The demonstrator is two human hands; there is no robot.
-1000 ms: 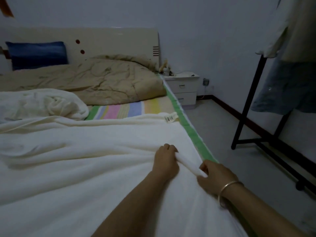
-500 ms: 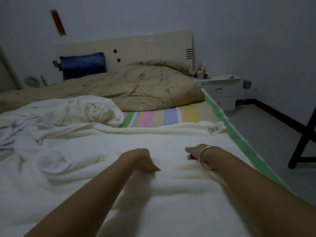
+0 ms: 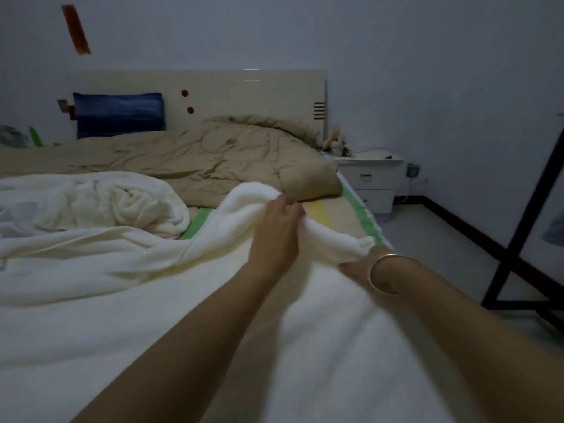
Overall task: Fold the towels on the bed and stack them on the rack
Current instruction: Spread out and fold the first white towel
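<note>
A large cream towel (image 3: 128, 325) is spread over the near part of the bed. Its far edge is lifted off the mattress and bunched between my hands. My left hand (image 3: 276, 230) grips that raised edge near the middle of the bed. My right hand (image 3: 355, 264), with a metal bangle on the wrist, holds the towel's far right corner by the label; its fingers are mostly hidden by the cloth. A second white towel (image 3: 100, 199) lies crumpled at the left. The black rack (image 3: 515, 236) stands on the floor at the right.
A tan quilt (image 3: 195, 160) covers the head of the bed, with a blue pillow (image 3: 119, 114) against the headboard. A white nightstand (image 3: 372, 178) stands beside the bed. The striped mattress sheet (image 3: 341, 218) shows under the lifted towel edge.
Both hands reached from the flat towel to its far edge, took hold of it and raised it off the bed. The view has tilted slightly left.
</note>
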